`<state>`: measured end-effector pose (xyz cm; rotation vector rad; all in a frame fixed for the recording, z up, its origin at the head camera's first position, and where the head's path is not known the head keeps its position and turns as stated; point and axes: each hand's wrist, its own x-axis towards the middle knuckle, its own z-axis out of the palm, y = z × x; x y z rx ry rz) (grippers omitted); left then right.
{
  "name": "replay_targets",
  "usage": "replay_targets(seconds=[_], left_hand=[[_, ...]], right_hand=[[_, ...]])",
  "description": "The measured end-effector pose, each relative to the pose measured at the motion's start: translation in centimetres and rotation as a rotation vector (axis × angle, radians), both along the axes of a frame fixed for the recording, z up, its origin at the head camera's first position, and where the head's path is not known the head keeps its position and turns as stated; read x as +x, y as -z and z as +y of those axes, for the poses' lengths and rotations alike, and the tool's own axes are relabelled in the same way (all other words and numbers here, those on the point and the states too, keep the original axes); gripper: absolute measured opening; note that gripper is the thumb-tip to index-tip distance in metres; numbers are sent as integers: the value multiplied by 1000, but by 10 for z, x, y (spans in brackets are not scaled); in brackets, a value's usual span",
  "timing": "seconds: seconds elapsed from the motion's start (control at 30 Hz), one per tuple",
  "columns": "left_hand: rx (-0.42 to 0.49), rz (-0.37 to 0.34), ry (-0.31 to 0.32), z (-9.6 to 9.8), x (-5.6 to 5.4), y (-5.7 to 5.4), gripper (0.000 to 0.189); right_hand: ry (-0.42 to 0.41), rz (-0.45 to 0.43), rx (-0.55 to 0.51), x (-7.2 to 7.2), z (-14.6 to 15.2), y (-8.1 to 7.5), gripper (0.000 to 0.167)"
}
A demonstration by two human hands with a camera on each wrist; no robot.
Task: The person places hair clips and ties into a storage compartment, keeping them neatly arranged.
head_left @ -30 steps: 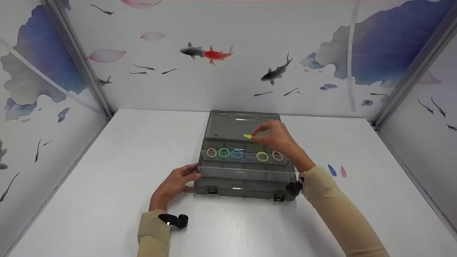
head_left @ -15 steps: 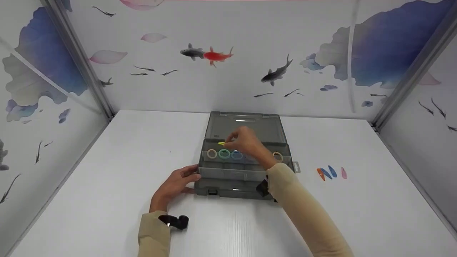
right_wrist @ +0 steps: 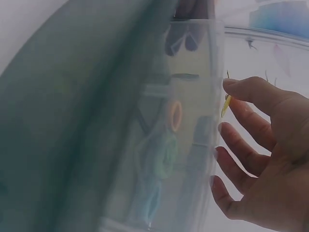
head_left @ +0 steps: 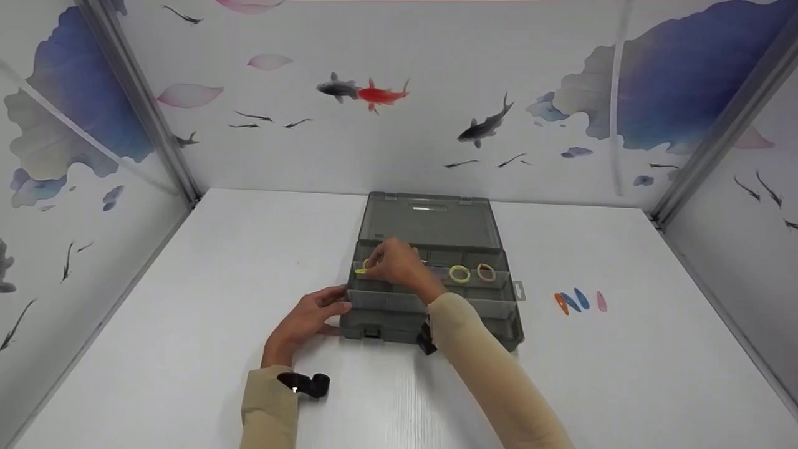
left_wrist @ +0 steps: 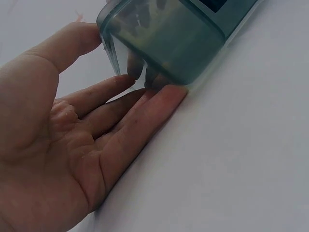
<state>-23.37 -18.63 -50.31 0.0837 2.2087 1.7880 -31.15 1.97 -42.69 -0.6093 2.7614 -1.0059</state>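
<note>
- We see the yellow hair clip (head_left: 361, 271) lower and farther left than half a second ago; it is now by the storage box's (head_left: 405, 334) left end, so we judge the carry across the rings done. Whether it is inside a compartment, we cannot tell.
- It looks slim and bright, turned nearly edge-on in the right wrist view.
- The right hand's (head_left: 396, 262) grip pinches it between thumb and index finger, the other fingers loose.
- That hand hides some rings; we see a yellow ring (head_left: 460, 274) and a peach ring (head_left: 485, 272) at the right.
- The left hand (head_left: 308, 324), fingers fairly straight, touches the box's left corner.
- Right of the box, orange (head_left: 562, 304), blue and pink (head_left: 601, 302) clips lie on the worktop (head_left: 249, 237).
</note>
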Motion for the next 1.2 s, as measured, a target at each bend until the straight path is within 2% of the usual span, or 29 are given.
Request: replay_targets(seconds=[0.27,0.57,0.77,0.97,1.2], left_hand=[[14,0,15,0,-1,0,64],[22,-5,-9,1,-2,1,63],[30,-9,-10,3,-1,0,63],[30,-4,1,3,-1,0,64],[24,-4,4,-1,-1,0,66]], right_hand=[[13,10,92,2,-11,10,8],[0,34,193,5,-13,14,16],[-6,45,237,6,-14,17,8],[-31,36,213,6,-9,13,13],[-96,81,52,14,5,-10,20]])
